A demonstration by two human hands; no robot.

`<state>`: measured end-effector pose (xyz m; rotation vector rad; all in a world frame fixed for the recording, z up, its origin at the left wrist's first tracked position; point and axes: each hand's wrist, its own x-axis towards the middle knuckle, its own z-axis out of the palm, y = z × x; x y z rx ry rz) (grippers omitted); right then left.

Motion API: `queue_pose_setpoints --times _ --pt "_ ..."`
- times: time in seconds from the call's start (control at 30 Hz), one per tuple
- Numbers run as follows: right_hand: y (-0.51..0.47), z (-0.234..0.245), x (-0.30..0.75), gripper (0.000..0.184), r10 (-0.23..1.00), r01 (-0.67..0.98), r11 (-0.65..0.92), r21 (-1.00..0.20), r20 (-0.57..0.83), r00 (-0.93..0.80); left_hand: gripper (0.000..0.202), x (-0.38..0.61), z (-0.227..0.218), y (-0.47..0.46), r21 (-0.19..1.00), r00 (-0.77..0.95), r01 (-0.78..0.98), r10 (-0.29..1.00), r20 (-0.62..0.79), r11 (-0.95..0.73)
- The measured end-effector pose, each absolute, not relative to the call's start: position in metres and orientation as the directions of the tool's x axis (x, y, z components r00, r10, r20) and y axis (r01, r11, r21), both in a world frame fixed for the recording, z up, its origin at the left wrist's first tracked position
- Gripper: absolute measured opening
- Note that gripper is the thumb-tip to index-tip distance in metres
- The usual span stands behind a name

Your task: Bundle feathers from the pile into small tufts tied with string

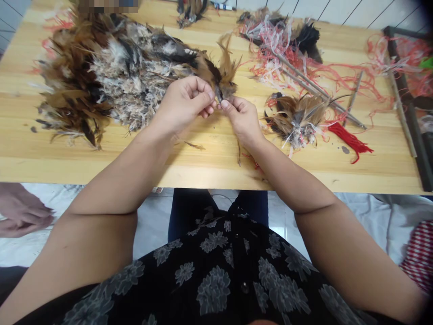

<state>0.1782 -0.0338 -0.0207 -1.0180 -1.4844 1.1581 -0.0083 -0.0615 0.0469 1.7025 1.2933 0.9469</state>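
My left hand [185,103] and my right hand [242,118] meet above the middle of a wooden table [209,167]. Both pinch the quill ends of a small bunch of brown feathers [226,72] that fans upward from the fingertips. The fingers of both hands are closed on the bunch. A big heap of brown, grey and black feathers [108,67] lies just left of my left hand. A tied feather bundle [297,118] with white strips lies to the right of my right hand.
Thin sticks [314,88] and a tangle of red and white string [287,49] lie at the back right. A red tassel [350,141] lies right of the bundle. A dark frame [411,117] runs along the right edge. Another person's hand [23,216] shows at lower left.
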Motion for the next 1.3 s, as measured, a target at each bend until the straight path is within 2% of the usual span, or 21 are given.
queue_pose_setpoints --times 0.3,0.47,0.53,0.67,0.8,0.93,1.07,1.17,1.3 --pt "-0.035 -0.015 0.173 0.058 0.958 0.012 0.171 -0.985 0.163 -0.235 0.060 0.000 0.040 -0.060 0.822 0.204 0.527 0.971 0.126 -0.217" --pt "-0.035 -0.016 0.176 0.051 0.962 0.050 0.179 -0.983 0.164 -0.221 0.058 -0.009 0.043 -0.058 0.797 0.191 0.555 0.969 0.155 -0.237" --pt "-0.033 -0.018 0.181 0.048 0.961 0.070 0.198 -0.978 0.180 -0.210 0.051 -0.018 0.045 -0.055 0.769 0.153 0.583 0.965 0.213 -0.262" --pt "-0.024 -0.026 0.191 0.042 0.959 0.098 0.243 -0.965 0.224 -0.171 0.031 -0.035 0.039 -0.047 0.646 0.164 0.691 0.940 0.298 -0.325" --pt "-0.017 -0.032 0.195 0.045 0.959 0.109 0.259 -0.960 0.242 -0.148 0.021 -0.032 0.028 -0.045 0.483 0.283 0.805 0.939 0.196 -0.343" --pt "-0.019 -0.031 0.195 0.049 0.959 0.117 0.261 -0.958 0.243 -0.146 0.017 -0.020 0.019 -0.047 0.385 0.267 0.873 0.954 0.137 -0.300" --pt "-0.022 -0.028 0.195 0.047 0.956 0.122 0.272 -0.954 0.253 -0.151 0.013 -0.021 0.022 -0.047 0.380 0.312 0.859 0.940 0.139 -0.342" --pt "-0.022 -0.027 0.195 0.044 0.956 0.127 0.273 -0.953 0.255 -0.142 0.012 -0.032 0.040 -0.050 0.454 0.322 0.810 0.928 0.186 -0.372" --pt "-0.023 -0.026 0.195 0.042 0.955 0.165 0.281 -0.945 0.259 -0.146 0.016 -0.055 0.066 -0.053 0.548 0.058 0.796 0.933 0.355 -0.258"
